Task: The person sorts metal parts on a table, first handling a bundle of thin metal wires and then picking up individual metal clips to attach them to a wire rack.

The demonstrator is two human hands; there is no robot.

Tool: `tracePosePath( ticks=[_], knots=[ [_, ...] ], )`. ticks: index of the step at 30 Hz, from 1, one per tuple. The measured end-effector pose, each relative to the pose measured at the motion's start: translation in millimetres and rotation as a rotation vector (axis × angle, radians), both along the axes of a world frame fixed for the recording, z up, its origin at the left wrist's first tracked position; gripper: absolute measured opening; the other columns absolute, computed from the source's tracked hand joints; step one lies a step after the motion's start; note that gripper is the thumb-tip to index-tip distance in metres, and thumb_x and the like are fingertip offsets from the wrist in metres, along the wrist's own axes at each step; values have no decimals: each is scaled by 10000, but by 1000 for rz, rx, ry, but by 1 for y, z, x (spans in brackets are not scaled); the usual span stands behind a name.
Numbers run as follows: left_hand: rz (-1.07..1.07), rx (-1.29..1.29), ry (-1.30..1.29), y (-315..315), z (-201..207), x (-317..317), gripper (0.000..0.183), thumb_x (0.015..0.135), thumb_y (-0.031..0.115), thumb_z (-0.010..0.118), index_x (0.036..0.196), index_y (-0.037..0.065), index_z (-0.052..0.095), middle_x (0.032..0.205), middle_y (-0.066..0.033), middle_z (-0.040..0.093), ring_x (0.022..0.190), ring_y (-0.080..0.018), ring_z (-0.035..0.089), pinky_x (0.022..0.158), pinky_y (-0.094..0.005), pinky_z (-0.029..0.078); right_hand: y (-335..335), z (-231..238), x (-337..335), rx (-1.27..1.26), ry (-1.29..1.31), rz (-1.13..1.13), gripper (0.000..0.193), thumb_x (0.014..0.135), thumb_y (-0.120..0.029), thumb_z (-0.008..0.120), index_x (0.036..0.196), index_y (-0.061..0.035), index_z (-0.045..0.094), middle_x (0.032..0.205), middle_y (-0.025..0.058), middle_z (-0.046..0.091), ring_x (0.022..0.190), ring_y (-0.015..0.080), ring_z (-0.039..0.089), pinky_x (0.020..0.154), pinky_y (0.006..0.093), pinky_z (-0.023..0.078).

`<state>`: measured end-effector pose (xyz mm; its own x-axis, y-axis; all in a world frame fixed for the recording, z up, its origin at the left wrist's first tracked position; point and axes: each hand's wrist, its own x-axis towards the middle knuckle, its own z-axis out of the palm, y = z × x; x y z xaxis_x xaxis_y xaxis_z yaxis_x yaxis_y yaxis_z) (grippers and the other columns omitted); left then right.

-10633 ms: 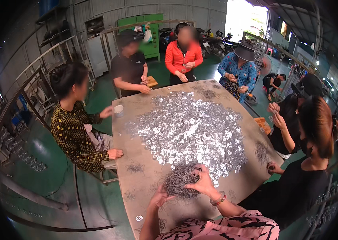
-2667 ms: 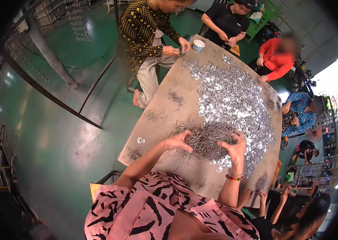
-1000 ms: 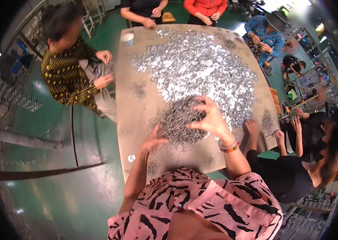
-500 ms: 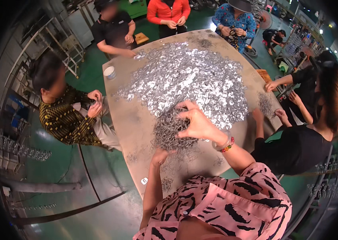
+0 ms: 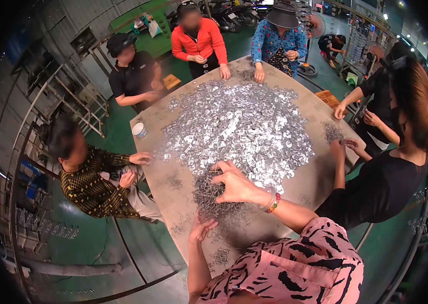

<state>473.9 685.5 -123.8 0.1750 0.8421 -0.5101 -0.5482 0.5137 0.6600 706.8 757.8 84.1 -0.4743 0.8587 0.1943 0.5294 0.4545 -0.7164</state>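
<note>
My right hand (image 5: pixel 238 186), a beaded bracelet at its wrist, has its fingers spread round a large tangled clump of thin bent wire pieces (image 5: pixel 205 193). A dark shadow falls on the table below the clump. At the clump's lower edge is my left hand (image 5: pixel 202 228), fingers curled in against the wires; its grip is partly hidden. Just beyond the clump lies a broad heap of shiny flat metal buckle-like pieces (image 5: pixel 239 126). Loose wire pieces (image 5: pixel 220 257) are scattered on the tabletop near my left forearm.
The brown table (image 5: pixel 171 175) has several people round it, some with hands on its edges. A white tub (image 5: pixel 139 130) stands at the left edge. Another small wire pile (image 5: pixel 333 130) lies at the right. A wooden stool (image 5: pixel 328 99) stands beyond the right edge.
The view has tilted, so the table sits lower in it. My hands still hold the clump. The person at left now reaches onto the table; two people at the far side have lowered hands to it.
</note>
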Motion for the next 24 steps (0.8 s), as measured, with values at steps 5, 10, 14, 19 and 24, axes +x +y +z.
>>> tracePosePath(
  ticks=[5, 10, 14, 19, 24],
  knots=[
    [-264, 34, 122, 15, 2, -8, 875, 778, -174, 497, 1381, 66, -91, 1372, -298, 170, 1083, -406, 516, 850, -471, 519, 0, 19, 3, 24, 18, 83, 488, 543, -198, 764, 991, -28, 671, 1212, 160, 445, 1119, 341, 391, 949, 450, 376],
    [-214, -134, 138, 27, -8, -2, 673, 722, -205, 482, 1321, 29, 286, 1144, -167, 522, 914, -275, 606, 770, -336, 558, 1, 16, 3, -2, 87, 61, 457, 533, -162, 774, 942, 9, 664, 1225, 154, 455, 1083, 323, 420, 914, 396, 409],
    [-81, -26, 119, 22, -6, 4, 617, 760, -179, 471, 1309, -1, 253, 1110, -201, 518, 891, -297, 617, 708, -312, 565, 2, 4, 4, -18, 51, -10, 469, 535, -167, 777, 958, 2, 665, 1228, 152, 453, 1097, 324, 417, 930, 400, 403],
    [-144, 126, 118, 11, 2, 12, 671, 774, -150, 539, 1321, -29, 168, 1079, -243, 509, 936, -344, 602, 712, -364, 568, 6, -2, 4, 6, 3, -17, 457, 538, -176, 773, 954, -17, 673, 1237, 143, 448, 1105, 331, 408, 951, 405, 389],
    [-275, 48, 359, 20, -8, 16, 708, 733, -136, 614, 1309, -50, 210, 1135, -216, 496, 1034, -334, 549, 802, -414, 542, 3, 4, 3, 34, 3, -28, 427, 531, -167, 770, 917, -13, 673, 1238, 135, 446, 1111, 323, 400, 939, 406, 392]
  ],
)
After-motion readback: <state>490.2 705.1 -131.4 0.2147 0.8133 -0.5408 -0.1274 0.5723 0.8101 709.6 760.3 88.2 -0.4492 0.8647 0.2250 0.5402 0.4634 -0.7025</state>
